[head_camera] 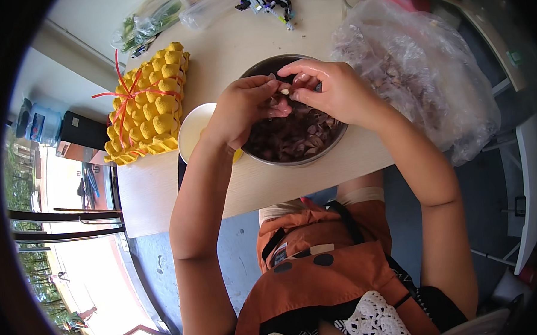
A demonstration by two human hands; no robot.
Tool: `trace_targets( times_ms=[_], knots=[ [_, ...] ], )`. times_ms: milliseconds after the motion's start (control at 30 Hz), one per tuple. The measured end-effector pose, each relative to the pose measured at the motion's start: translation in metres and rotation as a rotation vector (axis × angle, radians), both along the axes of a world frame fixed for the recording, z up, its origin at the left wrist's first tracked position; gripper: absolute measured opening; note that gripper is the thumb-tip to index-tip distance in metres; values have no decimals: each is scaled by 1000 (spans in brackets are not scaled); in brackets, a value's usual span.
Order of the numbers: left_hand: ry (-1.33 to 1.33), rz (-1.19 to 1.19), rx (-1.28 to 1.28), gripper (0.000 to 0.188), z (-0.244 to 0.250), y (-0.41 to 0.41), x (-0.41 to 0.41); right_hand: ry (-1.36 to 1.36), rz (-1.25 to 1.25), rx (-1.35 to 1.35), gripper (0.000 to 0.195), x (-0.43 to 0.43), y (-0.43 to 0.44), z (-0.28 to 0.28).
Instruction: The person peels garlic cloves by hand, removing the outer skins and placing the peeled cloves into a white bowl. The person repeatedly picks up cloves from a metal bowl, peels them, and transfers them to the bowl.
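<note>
My left hand (248, 106) pinches a small pale clove (285, 91), probably garlic, with some skin around it. Close to the clove is the thumb of my right hand (334, 89); its index finger is spread away and its other fingers are partly curled. Both hands look wet. Below them stands a round metal basin (300, 161) holding dark liquid and many purplish cloves and skins (307, 139). Left of the basin, partly behind my left wrist, is a white bowl (192, 126) with something pale and yellow at its edge.
Stacked yellow egg trays (146, 105) tied with red string stand at the left. A large clear plastic bag (417, 71) with purplish contents sits at the right. Toy building-brick pieces (266, 3) and bagged green vegetables (150, 26) lie at the table's (161, 190) far side.
</note>
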State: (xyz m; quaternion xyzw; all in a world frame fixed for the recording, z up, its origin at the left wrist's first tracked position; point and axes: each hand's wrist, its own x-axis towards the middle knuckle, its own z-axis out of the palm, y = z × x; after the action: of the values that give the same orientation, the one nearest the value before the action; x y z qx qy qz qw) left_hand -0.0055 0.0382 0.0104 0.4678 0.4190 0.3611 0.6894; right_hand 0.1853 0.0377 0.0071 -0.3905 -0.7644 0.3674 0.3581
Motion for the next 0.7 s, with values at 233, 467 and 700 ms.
trace_targets(
  times_ms=[233,467,700],
  knots=[
    [20,-14,8,17,1,-2,5,45,-50,226,24,-6,3,-18],
    [-57,6,-23,17,-3,3,2,44,22,229,25,-4,-5,-15],
    [82,172,297,20,-13,-3,9,434,-18,-40,22,-4,-3,-18]
  ],
)
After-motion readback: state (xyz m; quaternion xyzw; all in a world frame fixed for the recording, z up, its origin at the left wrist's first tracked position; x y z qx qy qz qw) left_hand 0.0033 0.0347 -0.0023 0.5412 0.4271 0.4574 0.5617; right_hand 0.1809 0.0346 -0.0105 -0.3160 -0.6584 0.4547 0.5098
